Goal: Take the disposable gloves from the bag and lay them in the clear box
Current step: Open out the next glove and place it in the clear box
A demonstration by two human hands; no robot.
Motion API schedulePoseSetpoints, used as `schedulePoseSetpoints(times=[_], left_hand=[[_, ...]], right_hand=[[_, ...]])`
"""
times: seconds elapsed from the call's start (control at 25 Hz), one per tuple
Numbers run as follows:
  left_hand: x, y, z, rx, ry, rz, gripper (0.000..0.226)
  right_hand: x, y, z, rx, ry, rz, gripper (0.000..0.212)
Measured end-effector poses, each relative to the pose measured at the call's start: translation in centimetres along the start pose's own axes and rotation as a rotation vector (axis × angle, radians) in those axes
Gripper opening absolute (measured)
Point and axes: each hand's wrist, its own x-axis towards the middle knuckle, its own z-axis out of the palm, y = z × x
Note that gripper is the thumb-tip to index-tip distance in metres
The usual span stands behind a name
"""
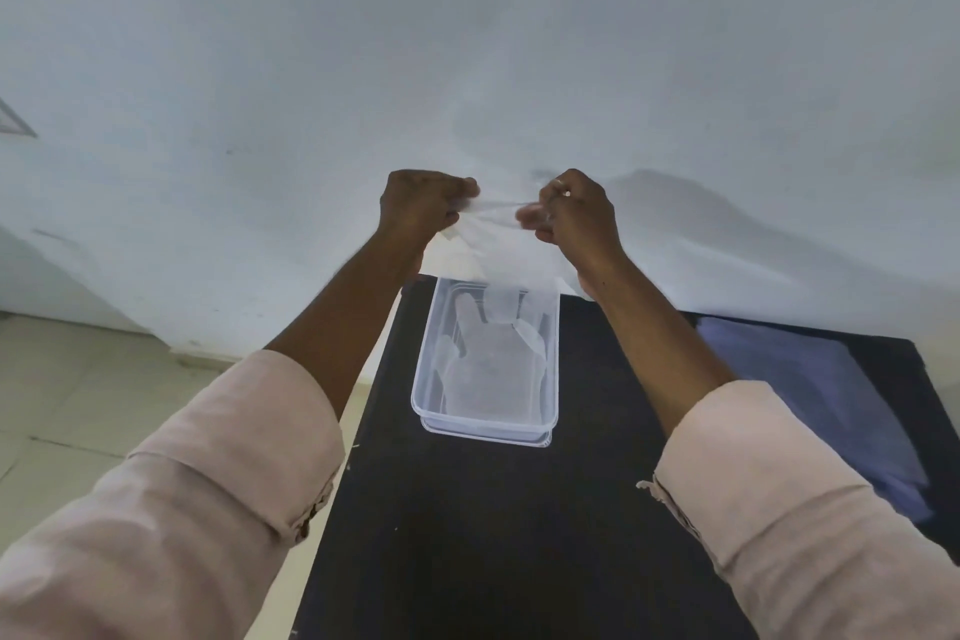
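Observation:
A clear plastic box (551,369) stands on a black table (509,535), with at least one see-through disposable glove (483,359) lying flat inside it. Above the box's far end, my left hand (418,208) and my right hand (576,211) are both raised and pinch a thin see-through piece of plastic film (498,237) stretched between them. The film hangs down toward the box. It is too faint against the white wall to tell whether it is a glove or the bag.
A bluish sheet (826,400) lies on the table's right side. A white wall (467,42) rises right behind the table. Pale floor tiles (78,405) show to the left of the table's edge.

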Motion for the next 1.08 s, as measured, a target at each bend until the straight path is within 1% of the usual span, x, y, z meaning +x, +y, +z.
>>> schedulePoseSetpoints(times=[0.04, 0.12, 0.2, 0.24, 0.32, 0.4, 0.48, 0.6, 0.72, 0.84, 0.96, 1.0, 1.08], left_hand=[[0.5, 0.1, 0.0, 0.01, 0.005, 0.051, 0.016], [1.0, 0.3, -0.1, 0.0, -0.016, 0.201, 0.011], [0.4, -0.2, -0.4, -0.023, -0.037, 0.345, 0.015], [-0.2, -0.9, -0.5, -0.022, -0.05, 0.395, 0.02], [-1.6, -3.6, -0.9, 0.056, -0.072, 0.468, 0.024], [-2.7, -7.5, -1.5, 0.239, -0.097, 0.54, 0.023], [-3.1, -11.6, -2.3, 0.461, -0.163, 0.598, 0.019], [-2.8, -16.0, -3.0, 0.754, -0.321, 0.593, 0.017], [-2.3, -18.9, -3.3, 1.007, -0.362, 0.563, 0.023], [-2.3, -20.8, -3.7, 1.134, -0.372, 0.521, 0.025], [-2.2, -21.0, -3.5, 1.248, -0.417, 0.504, 0.025], [-2.2, -20.9, -3.5, 1.305, -0.448, 0.489, 0.026], [-1.9, -20.8, -3.5, 1.425, -0.518, 0.458, 0.032]], right_hand=[[0.4, 0.0, 0.1, -0.007, 0.02, -0.054, 0.013], [0.7, 0.2, 0.2, -0.002, 0.079, -0.229, 0.012], [0.0, 1.0, 0.1, -0.008, 0.151, -0.409, 0.012], [-0.7, 1.8, 0.1, -0.025, 0.174, -0.464, 0.012], [-2.3, 4.2, 0.2, -0.073, 0.16, -0.494, 0.014], [-3.8, 7.5, 0.4, -0.131, 0.087, -0.456, 0.014], [-4.7, 10.9, 0.5, -0.207, -0.001, -0.403, 0.012], [-5.3, 14.7, 1.1, -0.401, -0.138, -0.357, 0.017], [-5.4, 17.0, 1.8, -0.662, -0.221, -0.325, 0.017], [-5.4, 18.7, 2.1, -0.898, -0.246, -0.339, 0.013], [-5.4, 19.2, 2.3, -1.117, -0.293, -0.382, 0.008], [-5.4, 19.2, 2.3, -1.191, -0.336, -0.379, 0.012], [-5.4, 18.8, 2.2, -1.311, -0.473, -0.355, 0.021]])
